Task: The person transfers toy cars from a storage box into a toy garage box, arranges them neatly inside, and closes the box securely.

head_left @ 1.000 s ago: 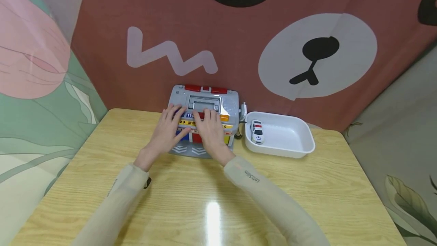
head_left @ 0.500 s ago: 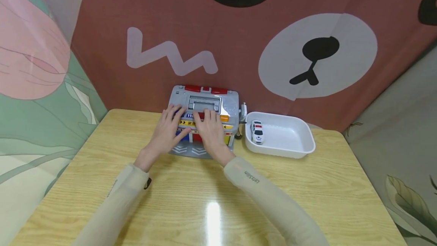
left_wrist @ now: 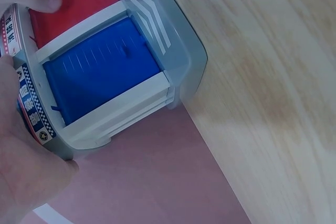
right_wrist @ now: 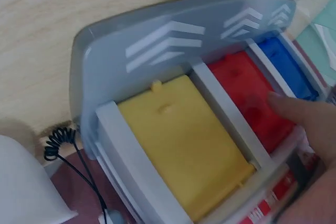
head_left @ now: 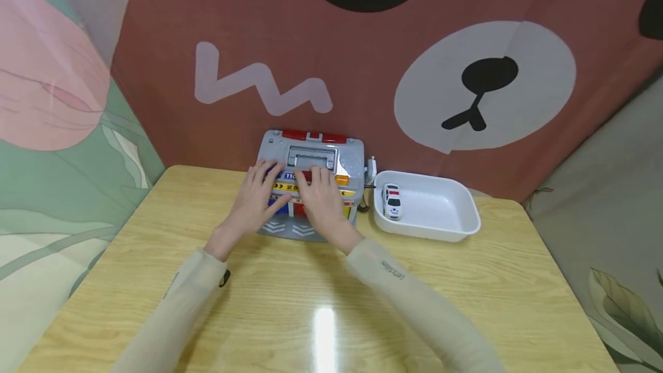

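- Where both my hands come down on the toy garage [head_left: 291, 187], it lies right under my fingers, and neither hand is plainly nearer.
- It stands by the far edge of the worktop [head_left: 279, 304], left of that edge's middle, its long axis running roughly along the edge; my forearms slant in from the near side, so my fingers point across its length.
- My left hand [head_left: 252, 203] is spread wide over the garage's left front, thumb out toward the middle, gripping nothing.
- My right hand [head_left: 323, 203] lies on the front middle, fingers forward and loosely extended, also without a grip; its thumb is over the red door [right_wrist: 247, 95], though I cannot tell whether it touches.
- The yellow door [right_wrist: 181, 140] is on my right-hand side, the blue door [left_wrist: 102, 69] on my left.
- Just right of the garage, toward the worktop's far right corner, sits the white tray [head_left: 430, 203]; my right hand is the nearer to it. The toy car [head_left: 392, 201] lies lengthwise along its left wall.
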Action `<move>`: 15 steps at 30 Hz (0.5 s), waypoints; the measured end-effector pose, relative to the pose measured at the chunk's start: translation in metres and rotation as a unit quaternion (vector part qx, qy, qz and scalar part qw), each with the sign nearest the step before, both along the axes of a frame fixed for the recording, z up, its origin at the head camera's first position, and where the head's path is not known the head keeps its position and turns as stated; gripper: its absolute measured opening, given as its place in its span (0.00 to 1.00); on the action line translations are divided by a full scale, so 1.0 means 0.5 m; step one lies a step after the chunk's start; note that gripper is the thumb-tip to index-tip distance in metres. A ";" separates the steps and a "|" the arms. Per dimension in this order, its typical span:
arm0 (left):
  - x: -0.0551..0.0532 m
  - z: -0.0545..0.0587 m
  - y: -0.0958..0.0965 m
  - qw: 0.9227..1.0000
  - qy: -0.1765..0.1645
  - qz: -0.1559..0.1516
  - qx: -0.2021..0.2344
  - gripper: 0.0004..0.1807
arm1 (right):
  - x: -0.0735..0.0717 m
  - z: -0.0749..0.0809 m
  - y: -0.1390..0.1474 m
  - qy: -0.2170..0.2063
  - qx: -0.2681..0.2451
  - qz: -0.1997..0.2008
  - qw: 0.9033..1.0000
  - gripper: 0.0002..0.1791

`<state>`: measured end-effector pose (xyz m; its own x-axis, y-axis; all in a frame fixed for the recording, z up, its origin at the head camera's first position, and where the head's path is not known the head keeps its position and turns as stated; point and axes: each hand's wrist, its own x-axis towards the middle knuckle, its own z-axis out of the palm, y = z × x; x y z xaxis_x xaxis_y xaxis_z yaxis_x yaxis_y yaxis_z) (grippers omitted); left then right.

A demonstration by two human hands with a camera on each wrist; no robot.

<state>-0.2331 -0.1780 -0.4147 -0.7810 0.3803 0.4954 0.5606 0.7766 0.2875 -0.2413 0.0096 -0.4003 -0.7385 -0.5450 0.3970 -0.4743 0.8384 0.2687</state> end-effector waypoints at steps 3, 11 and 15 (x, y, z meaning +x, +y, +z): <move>-0.002 0.000 0.001 1.000 -0.001 -0.002 -0.003 0.37 | 0.005 0.012 0.011 -0.018 -0.020 0.020 0.999 0.45; -0.002 -0.006 -0.004 1.000 -0.007 0.009 -0.002 0.38 | 0.031 0.050 0.062 -0.130 -0.106 0.030 0.985 0.47; -0.002 -0.003 -0.002 1.000 -0.012 0.006 -0.002 0.38 | 0.037 0.052 0.100 -0.166 -0.120 0.003 0.979 0.44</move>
